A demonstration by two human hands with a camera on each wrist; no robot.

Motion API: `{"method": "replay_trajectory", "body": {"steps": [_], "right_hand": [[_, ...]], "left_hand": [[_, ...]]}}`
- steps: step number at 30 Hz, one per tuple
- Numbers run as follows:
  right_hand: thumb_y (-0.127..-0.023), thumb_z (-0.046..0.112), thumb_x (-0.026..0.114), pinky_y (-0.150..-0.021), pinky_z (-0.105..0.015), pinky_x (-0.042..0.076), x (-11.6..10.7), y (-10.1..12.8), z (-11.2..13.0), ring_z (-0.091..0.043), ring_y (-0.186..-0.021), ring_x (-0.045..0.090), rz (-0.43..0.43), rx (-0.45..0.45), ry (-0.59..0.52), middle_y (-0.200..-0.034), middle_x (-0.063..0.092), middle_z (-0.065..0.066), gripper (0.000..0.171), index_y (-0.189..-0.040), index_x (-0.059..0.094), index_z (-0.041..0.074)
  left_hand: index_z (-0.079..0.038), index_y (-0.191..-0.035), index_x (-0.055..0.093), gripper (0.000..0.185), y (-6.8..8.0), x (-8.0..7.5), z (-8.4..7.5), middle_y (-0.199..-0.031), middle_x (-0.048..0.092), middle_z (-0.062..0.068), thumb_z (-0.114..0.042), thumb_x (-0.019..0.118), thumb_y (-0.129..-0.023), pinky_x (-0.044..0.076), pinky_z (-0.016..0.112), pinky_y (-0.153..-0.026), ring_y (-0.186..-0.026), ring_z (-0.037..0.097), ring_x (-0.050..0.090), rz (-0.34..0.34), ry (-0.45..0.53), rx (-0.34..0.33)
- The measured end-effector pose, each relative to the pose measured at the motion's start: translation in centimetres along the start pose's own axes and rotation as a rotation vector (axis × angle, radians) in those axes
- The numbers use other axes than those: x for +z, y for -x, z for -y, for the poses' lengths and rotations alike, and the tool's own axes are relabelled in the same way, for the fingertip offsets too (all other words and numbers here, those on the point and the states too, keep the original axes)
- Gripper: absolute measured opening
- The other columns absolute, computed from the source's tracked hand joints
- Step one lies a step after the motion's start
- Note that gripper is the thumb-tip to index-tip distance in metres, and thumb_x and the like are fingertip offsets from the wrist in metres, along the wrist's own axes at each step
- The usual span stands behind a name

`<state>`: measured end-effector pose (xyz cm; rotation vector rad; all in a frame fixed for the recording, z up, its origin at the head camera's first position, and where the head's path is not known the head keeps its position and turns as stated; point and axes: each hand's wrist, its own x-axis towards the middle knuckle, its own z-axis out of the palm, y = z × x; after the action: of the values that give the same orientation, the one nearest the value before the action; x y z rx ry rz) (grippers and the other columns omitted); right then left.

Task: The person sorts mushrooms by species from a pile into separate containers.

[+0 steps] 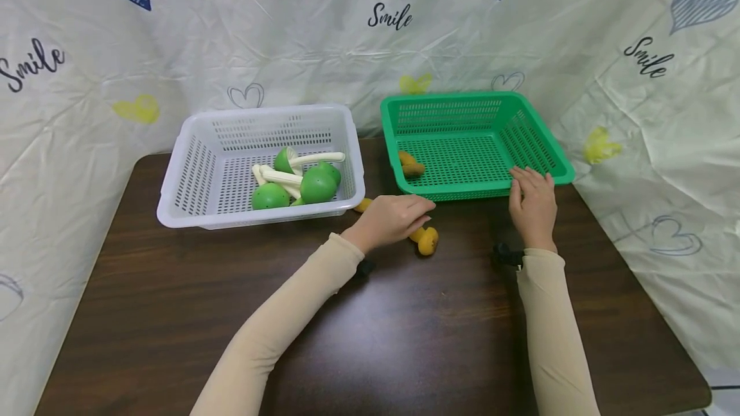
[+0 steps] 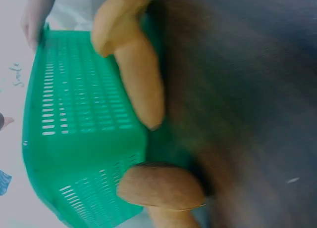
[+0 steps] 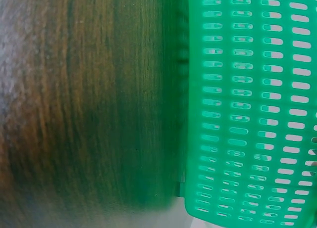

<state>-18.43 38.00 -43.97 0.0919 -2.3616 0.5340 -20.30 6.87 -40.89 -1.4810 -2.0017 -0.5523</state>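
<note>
My left hand (image 1: 390,220) is over the table with its fingers loosely extended and nothing in them. Just beyond its fingertips lies a toy mushroom (image 1: 428,241), yellow-brown, partly hidden by the hand. Another yellow-brown piece (image 1: 363,205) shows between the wrist and the white basket. From the left wrist, a tan mushroom (image 2: 133,65) and a brown-capped mushroom (image 2: 161,188) appear beside the green basket (image 2: 74,154). My right hand (image 1: 533,204) rests on that basket's front rim, fingers lying over it. Brown mushrooms (image 1: 412,165) sit inside at its left end.
A white basket (image 1: 260,218) at the back left holds several green-capped, white-stemmed toy mushrooms (image 1: 318,183). Both baskets stand on the dark wooden table (image 1: 405,352), against a white cloth (image 1: 324,37) with hearts and printed words.
</note>
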Motion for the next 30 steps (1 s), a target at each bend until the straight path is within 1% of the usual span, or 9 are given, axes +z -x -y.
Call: {"method": "replay_trajectory", "body": {"steps": [6, 10, 12, 15, 19, 25, 28, 30], "right_hand": [[-0.096, 0.008, 0.048, -0.11, -0.053, 0.019, 0.1, -0.1, 0.0, -0.04, -0.118, 0.05, 0.001, 0.01, 0.001, -0.119, 0.062, -0.021, 0.028, -0.115, 0.065, -0.004], [-0.097, 0.009, 0.048, -0.11, -0.054, 0.019, 0.2, -0.1, 0.1, -0.041, -0.117, 0.05, 0.003, 0.012, -0.002, -0.118, 0.062, -0.021, 0.028, -0.115, 0.065, -0.005], [-0.097, 0.009, 0.047, -0.11, -0.054, 0.02, 0.1, -0.1, 0.2, -0.041, -0.117, 0.05, 0.003, 0.01, -0.003, -0.118, 0.062, -0.021, 0.029, -0.115, 0.065, -0.005], [-0.097, 0.01, 0.047, -0.11, -0.054, 0.019, 0.0, -0.2, 0.2, -0.04, -0.117, 0.05, -0.001, 0.011, -0.006, -0.118, 0.062, -0.022, 0.029, -0.114, 0.065, -0.005], [-0.097, 0.009, 0.047, -0.111, -0.053, 0.018, 0.0, -0.1, 0.2, -0.04, -0.118, 0.05, -0.002, 0.016, -0.002, -0.118, 0.062, -0.022, 0.029, -0.114, 0.065, -0.005], [-0.097, 0.01, 0.047, -0.111, -0.052, 0.018, 0.1, 0.0, 0.3, -0.039, -0.119, 0.049, -0.007, 0.02, -0.005, -0.118, 0.062, -0.022, 0.029, -0.115, 0.065, -0.006], [-0.098, 0.01, 0.046, -0.111, -0.053, 0.018, 0.2, 0.0, 0.2, -0.039, -0.119, 0.05, -0.012, 0.019, -0.005, -0.118, 0.062, -0.022, 0.03, -0.114, 0.065, -0.006], [-0.097, 0.01, 0.046, -0.11, -0.053, 0.018, 0.2, 0.0, 0.2, -0.04, -0.118, 0.05, -0.017, 0.018, -0.004, -0.117, 0.062, -0.022, 0.029, -0.114, 0.065, -0.006]], "left_hand": [[-0.007, -0.106, 0.068, 0.019, 1.3, 0.4, -0.4, -0.102, 0.071, 0.0, -0.016, 0.066, -0.089, 0.053, 0.022, -0.076, -0.094, 0.009, 0.066, 0.04, 0.039, -0.012], [-0.007, -0.104, 0.067, 0.018, 1.8, 0.7, -0.8, -0.101, 0.07, 0.0, -0.013, 0.066, -0.088, 0.052, 0.021, -0.078, -0.093, 0.009, 0.066, 0.086, 0.059, -0.011], [-0.006, -0.103, 0.067, 0.017, 2.0, 0.9, -1.0, -0.1, 0.07, 0.0, -0.011, 0.067, -0.087, 0.052, 0.021, -0.077, -0.092, 0.01, 0.066, 0.11, 0.066, -0.007], [-0.007, -0.104, 0.067, 0.017, 2.3, 1.3, -1.0, -0.1, 0.07, 0.0, -0.011, 0.066, -0.087, 0.052, 0.022, -0.075, -0.092, 0.01, 0.066, 0.152, 0.062, -0.011], [-0.008, -0.105, 0.066, 0.017, 2.7, 1.8, -1.1, -0.102, 0.069, 0.0, -0.013, 0.064, -0.089, 0.052, 0.023, -0.076, -0.093, 0.01, 0.065, 0.208, 0.051, -0.04], [-0.01, -0.104, 0.067, 0.014, 3.1, 2.8, -1.0, -0.101, 0.069, -0.001, -0.015, 0.061, -0.091, 0.053, 0.025, -0.074, -0.093, 0.011, 0.065, 0.261, 0.029, -0.075], [-0.01, -0.108, 0.066, 0.017, 3.1, 3.2, -0.9, -0.107, 0.068, 0.001, -0.016, 0.059, -0.093, 0.052, 0.026, -0.08, -0.1, 0.013, 0.064, 0.315, 0.018, -0.089], [-0.009, -0.114, 0.064, 0.023, 2.9, 3.4, -0.9, -0.117, 0.065, 0.004, -0.016, 0.058, -0.094, 0.049, 0.028, -0.089, -0.109, 0.016, 0.06, 0.376, 0.017, -0.102]]}}
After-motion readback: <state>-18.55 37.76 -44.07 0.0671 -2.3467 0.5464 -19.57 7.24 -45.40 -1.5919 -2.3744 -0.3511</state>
